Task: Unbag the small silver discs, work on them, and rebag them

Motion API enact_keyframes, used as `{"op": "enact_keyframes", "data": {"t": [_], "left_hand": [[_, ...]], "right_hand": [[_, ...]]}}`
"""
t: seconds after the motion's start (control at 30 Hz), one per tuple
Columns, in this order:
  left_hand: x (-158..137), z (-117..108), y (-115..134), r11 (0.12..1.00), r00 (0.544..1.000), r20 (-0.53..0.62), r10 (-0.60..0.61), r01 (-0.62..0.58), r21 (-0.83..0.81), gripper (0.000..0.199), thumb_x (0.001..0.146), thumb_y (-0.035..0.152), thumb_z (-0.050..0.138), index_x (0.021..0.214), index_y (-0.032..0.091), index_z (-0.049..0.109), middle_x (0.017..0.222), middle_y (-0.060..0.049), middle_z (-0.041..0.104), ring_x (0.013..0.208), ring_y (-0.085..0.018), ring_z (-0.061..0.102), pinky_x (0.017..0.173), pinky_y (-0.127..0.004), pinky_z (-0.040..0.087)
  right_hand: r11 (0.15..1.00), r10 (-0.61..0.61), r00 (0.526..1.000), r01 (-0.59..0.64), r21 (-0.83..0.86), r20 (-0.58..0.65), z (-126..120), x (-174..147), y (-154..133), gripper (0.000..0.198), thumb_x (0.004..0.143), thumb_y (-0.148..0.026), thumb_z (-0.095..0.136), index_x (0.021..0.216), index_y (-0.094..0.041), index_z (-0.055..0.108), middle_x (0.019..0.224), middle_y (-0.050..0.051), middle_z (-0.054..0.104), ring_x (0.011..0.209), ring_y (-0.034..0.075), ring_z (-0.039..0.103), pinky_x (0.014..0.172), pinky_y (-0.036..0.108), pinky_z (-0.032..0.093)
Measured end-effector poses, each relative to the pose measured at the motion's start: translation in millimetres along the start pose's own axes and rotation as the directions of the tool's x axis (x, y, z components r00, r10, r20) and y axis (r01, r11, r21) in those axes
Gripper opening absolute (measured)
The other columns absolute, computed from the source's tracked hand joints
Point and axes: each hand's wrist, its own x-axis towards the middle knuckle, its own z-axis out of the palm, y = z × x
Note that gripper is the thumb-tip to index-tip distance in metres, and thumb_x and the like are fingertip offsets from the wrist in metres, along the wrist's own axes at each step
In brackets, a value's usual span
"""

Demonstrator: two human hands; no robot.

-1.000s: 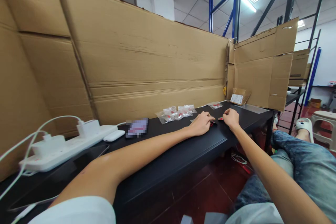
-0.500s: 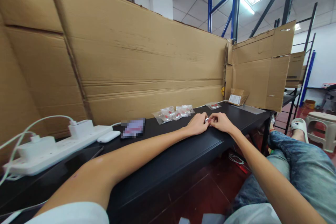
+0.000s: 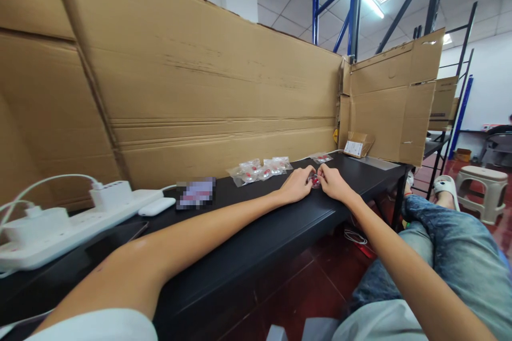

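Over the black table (image 3: 248, 234), my left hand (image 3: 297, 185) and my right hand (image 3: 332, 182) meet with fingers pinched. Between them is a small clear plastic packet (image 3: 316, 181) with something red in it; both sets of fingertips are on its edges. Its exact contents are too small to make out. Left of my left hand lies a pile of similar clear packets (image 3: 260, 171) with red and silvery bits inside. Another clear packet (image 3: 321, 158) rests behind my hands, near the cardboard wall.
A cardboard wall (image 3: 224, 90) runs along the table's back. At left are a white power strip (image 3: 76, 224) with cables, a white case (image 3: 157, 206) and a blurred-out phone (image 3: 196, 193). A cardboard box (image 3: 359, 145) stands at the far right; a stool (image 3: 482, 186) is beyond.
The camera view has shifted slightly. My fingers have turned upward around the packet, and more of its red content shows between my hands.
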Motion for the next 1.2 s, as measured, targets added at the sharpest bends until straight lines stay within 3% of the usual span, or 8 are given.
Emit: {"op": "enact_keyframes", "data": {"t": [0.23,0.53,0.67,0.77,0.87,1.0,1.07,1.2], "left_hand": [[0.6,2.8,-4.3,0.992,0.996,-0.018,-0.084,0.085,0.094,0.029,0.082,0.017,0.048,0.11,0.019,0.055,0.095,-0.009,0.066,0.091,-0.025,0.061,0.077,-0.034,0.046],[-0.9,3.6,-2.6,0.992,0.998,-0.012,-0.063,0.064,0.11,0.029,0.084,0.013,0.045,0.11,0.017,0.059,0.101,-0.011,0.067,0.098,-0.025,0.059,0.087,-0.037,0.046],[2.1,4.4,-5.3,0.996,0.997,-0.064,-0.032,0.037,0.078,0.032,0.084,0.013,0.044,0.11,0.015,0.063,0.103,-0.011,0.068,0.101,-0.025,0.058,0.091,-0.038,0.045],[5.1,1.9,-8.4,0.993,0.992,-0.081,-0.093,0.087,-0.079,0.031,0.084,0.013,0.043,0.102,0.015,0.067,0.098,-0.009,0.07,0.092,-0.021,0.062,0.085,-0.033,0.047],[5.7,-1.6,-8.7,0.966,0.99,-0.038,-0.138,0.126,-0.226,0.032,0.082,0.014,0.042,0.098,0.015,0.07,0.09,-0.005,0.072,0.078,-0.017,0.064,0.073,-0.027,0.048],[4.5,-2.3,-6.0,0.984,0.995,0.098,-0.005,0.022,-0.175,0.03,0.078,0.013,0.046,0.093,0.017,0.072,0.083,-0.004,0.072,0.075,-0.017,0.064,0.072,-0.026,0.046],[4.5,-1.1,-6.5,0.993,0.992,0.112,-0.06,0.07,-0.092,0.029,0.077,0.013,0.046,0.091,0.017,0.072,0.086,-0.006,0.072,0.08,-0.019,0.065,0.075,-0.028,0.046],[4.8,-0.2,-11.2,0.941,0.943,0.044,-0.33,0.325,0.097,0.027,0.077,0.014,0.049,0.094,0.017,0.07,0.092,-0.011,0.072,0.09,-0.025,0.064,0.078,-0.034,0.046]], "right_hand": [[0.995,-0.096,0.988,0.091,-0.042,-0.118,-8.6,-1.6,-8.7,0.02,0.087,-0.01,0.036,0.097,-0.018,0.05,0.084,0.006,0.06,0.077,0.018,0.056,0.073,0.026,0.039],[0.947,0.174,0.976,-0.202,-0.249,-0.13,-11.9,-4.2,-17.1,0.019,0.084,-0.009,0.041,0.089,-0.019,0.057,0.094,0.01,0.063,0.082,0.02,0.058,0.068,0.028,0.036],[0.951,0.18,0.975,-0.207,-0.23,-0.132,-10.8,-3.7,-14.3,0.023,0.082,-0.006,0.042,0.093,-0.018,0.057,0.096,0.01,0.065,0.086,0.021,0.06,0.071,0.028,0.037],[0.962,0.187,0.965,-0.218,-0.166,-0.183,-11.7,-3.8,-11.1,0.027,0.082,-0.007,0.042,0.102,-0.018,0.057,0.098,0.011,0.067,0.087,0.021,0.061,0.073,0.028,0.039],[0.965,0.216,0.954,-0.241,-0.105,-0.21,-12.6,-2.9,-7.4,0.028,0.081,-0.007,0.043,0.1,-0.017,0.06,0.097,0.01,0.068,0.089,0.02,0.063,0.076,0.027,0.04],[0.969,0.202,0.974,-0.214,-0.123,-0.102,-11.2,-1.1,-4.0,0.022,0.079,-0.008,0.044,0.08,-0.019,0.064,0.085,0.008,0.069,0.082,0.019,0.063,0.074,0.025,0.04],[0.976,0.163,0.983,-0.173,-0.131,-0.084,-9.6,-0.6,-3.4,0.022,0.077,-0.008,0.045,0.079,-0.019,0.065,0.082,0.007,0.069,0.08,0.018,0.063,0.073,0.025,0.04],[0.984,0.127,0.991,-0.13,-0.125,-0.03,-7.4,-0.5,-4.3,0.022,0.076,-0.007,0.046,0.077,-0.019,0.065,0.078,0.006,0.069,0.076,0.016,0.062,0.071,0.023,0.039]]}}
